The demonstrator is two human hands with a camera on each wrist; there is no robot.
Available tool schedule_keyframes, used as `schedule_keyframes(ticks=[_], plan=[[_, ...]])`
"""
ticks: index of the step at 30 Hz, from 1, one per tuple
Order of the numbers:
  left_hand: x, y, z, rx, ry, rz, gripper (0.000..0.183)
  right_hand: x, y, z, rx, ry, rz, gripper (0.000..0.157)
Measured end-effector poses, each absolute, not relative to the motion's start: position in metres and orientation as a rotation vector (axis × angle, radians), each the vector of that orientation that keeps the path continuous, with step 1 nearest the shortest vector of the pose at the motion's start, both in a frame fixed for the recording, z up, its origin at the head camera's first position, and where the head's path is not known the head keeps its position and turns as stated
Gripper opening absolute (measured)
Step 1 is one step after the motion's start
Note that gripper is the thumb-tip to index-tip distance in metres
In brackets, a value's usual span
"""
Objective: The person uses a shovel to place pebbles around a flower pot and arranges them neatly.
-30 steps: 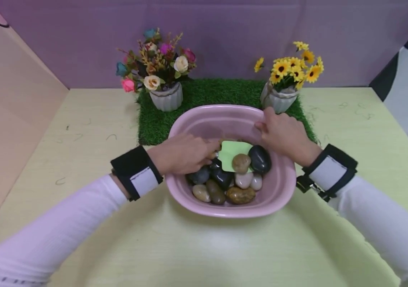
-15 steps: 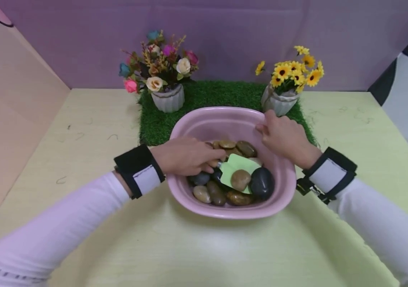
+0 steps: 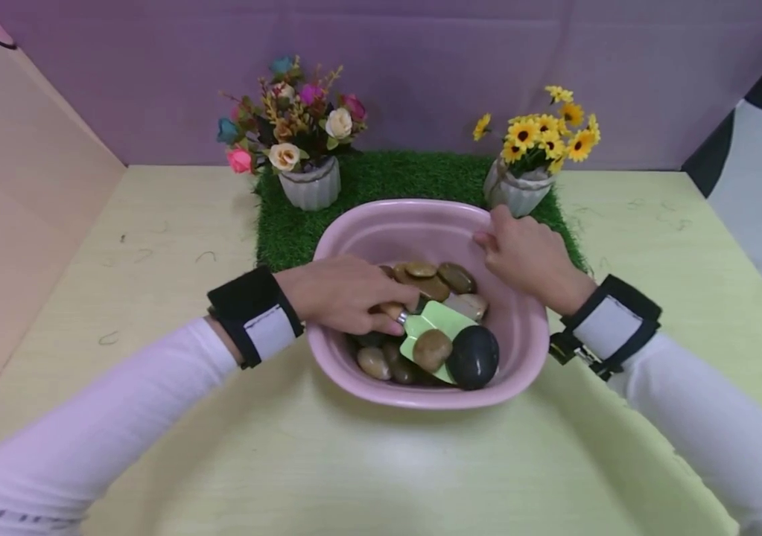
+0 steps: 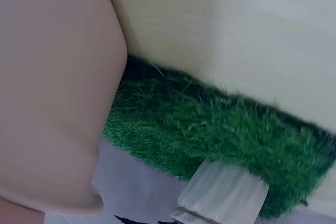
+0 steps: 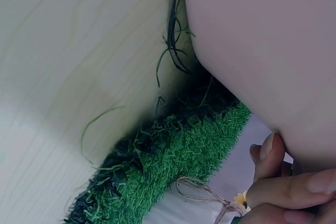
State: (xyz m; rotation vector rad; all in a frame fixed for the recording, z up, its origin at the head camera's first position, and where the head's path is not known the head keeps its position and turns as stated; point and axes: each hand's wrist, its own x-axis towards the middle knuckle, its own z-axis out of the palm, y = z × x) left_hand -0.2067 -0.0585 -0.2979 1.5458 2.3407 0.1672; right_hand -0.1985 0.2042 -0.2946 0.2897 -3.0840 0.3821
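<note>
In the head view my left hand [image 3: 347, 294] grips the wooden handle of a small trowel [image 3: 444, 318] with a light green blade, inside a pink basin [image 3: 414, 402]. On the blade lies a round brown stone [image 3: 432, 351]. A large black stone [image 3: 473, 357] sits at the blade's front edge, partly over it. Several wet stones [image 3: 424, 281] lie under and behind the trowel. My right hand [image 3: 531, 253] holds the basin's far right rim, its fingers [image 5: 289, 190] curled at the rim in the right wrist view. The left wrist view shows the basin's outside, with the trowel hidden.
Behind the basin lies a green artificial grass mat [image 3: 407, 167]. A pot of mixed flowers [image 3: 311, 182] stands on its left, and a pot of yellow flowers [image 3: 520, 186] on its right, close to my right hand. A purple backdrop [image 3: 421, 82] rises behind the table [image 3: 381, 469].
The trowel has moved toward the basin's near side with the brown and black stones, its blade turning toward the near right. Stones at the far side have come into view. The right hand stays on the rim.
</note>
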Motion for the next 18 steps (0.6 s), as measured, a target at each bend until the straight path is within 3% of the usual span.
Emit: schedule_keyframes(ticks=[18], plan=[[-0.2033,-0.0649,-0.2975,1.677,2.409,0.443,0.024,-0.2011,0.2054,-0.2957,0.307,-3.051,0.511,0.028]])
